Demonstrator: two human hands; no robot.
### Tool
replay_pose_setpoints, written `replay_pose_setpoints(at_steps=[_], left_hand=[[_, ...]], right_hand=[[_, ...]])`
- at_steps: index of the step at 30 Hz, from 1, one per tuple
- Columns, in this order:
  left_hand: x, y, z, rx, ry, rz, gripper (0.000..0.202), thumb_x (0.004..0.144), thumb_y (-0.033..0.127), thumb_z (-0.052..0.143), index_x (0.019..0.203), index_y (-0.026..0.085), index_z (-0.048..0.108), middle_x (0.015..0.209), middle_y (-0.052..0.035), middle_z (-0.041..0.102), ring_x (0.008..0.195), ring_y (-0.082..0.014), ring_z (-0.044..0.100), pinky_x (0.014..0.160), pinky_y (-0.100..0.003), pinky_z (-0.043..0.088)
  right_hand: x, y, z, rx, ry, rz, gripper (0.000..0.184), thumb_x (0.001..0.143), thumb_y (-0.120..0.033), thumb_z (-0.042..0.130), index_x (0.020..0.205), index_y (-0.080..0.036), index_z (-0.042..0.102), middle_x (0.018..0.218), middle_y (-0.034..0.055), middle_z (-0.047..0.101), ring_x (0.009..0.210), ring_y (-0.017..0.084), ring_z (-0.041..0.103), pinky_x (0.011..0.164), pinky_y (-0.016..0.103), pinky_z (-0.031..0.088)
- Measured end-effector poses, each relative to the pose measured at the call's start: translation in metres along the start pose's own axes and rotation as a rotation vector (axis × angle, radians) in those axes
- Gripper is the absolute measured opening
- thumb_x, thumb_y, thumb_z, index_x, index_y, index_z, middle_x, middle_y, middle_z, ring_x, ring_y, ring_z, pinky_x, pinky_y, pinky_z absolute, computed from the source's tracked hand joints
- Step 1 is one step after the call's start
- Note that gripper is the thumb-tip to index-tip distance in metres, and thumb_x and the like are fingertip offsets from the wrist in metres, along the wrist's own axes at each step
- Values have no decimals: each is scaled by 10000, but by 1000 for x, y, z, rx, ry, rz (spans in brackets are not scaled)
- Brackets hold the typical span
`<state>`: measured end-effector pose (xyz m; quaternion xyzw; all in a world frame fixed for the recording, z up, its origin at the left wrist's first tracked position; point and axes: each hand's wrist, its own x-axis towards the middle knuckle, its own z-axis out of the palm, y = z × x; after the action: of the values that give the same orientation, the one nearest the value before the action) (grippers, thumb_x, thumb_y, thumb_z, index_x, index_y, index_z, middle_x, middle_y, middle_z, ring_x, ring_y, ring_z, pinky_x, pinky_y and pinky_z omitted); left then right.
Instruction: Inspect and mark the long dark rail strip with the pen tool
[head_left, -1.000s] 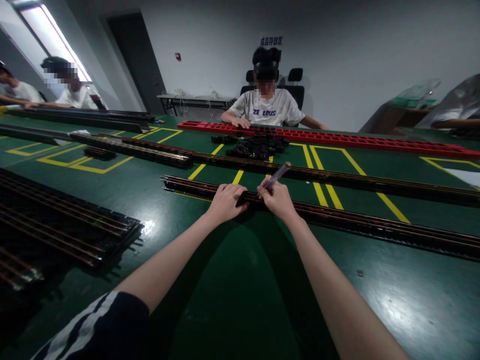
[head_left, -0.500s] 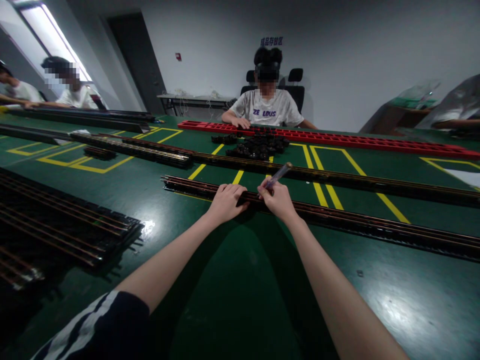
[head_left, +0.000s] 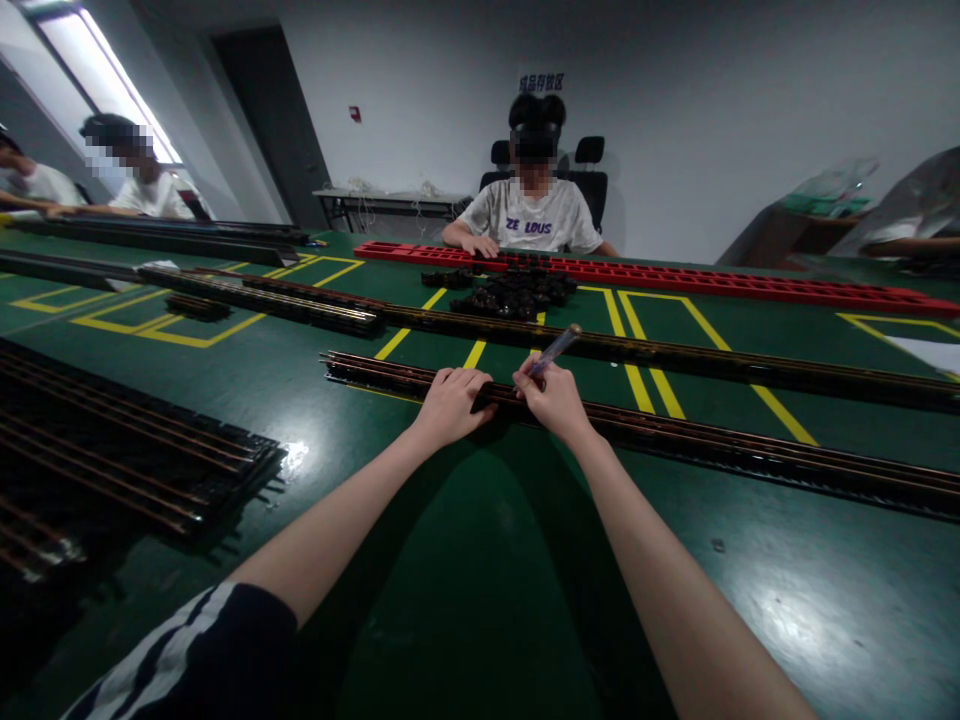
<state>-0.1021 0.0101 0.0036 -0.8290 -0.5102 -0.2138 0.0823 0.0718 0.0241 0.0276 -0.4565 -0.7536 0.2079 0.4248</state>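
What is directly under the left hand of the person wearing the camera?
The left hand rests on the near dark rail, which lies on the green table. The stretch beneath the palm is covered and cannot be seen.

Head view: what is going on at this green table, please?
A person's left hand grips a long dark rail lying on the green table. The right hand holds a thin tool, tip down at the rail, close beside the left. Opposite, another person sits at a red rail, behind a pile of small black parts.
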Motion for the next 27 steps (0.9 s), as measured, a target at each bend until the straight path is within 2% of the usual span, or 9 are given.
replay_pose_setpoints(at_steps=[12,27], left_hand=[[1,4,-1,33,-25,-31,294,824,320,541,1075,168,557,1130,-86,654,1073,-254,560,926,-402,354],[0,6,-2,46,10,-42,256,808,297,543,1040,191,564,1101,-76,663,1056,-255,558,923,-416,324]], right_hand=[[0,-1,0,0,6,16,114,797,-250,507,687,-220,495,586,12,596,589,191,591,617,288,412],[0,-3,1,13,13,-8,120,793,-244,518,676,-216,507,580,8,611,578,179,592,598,276,406]])
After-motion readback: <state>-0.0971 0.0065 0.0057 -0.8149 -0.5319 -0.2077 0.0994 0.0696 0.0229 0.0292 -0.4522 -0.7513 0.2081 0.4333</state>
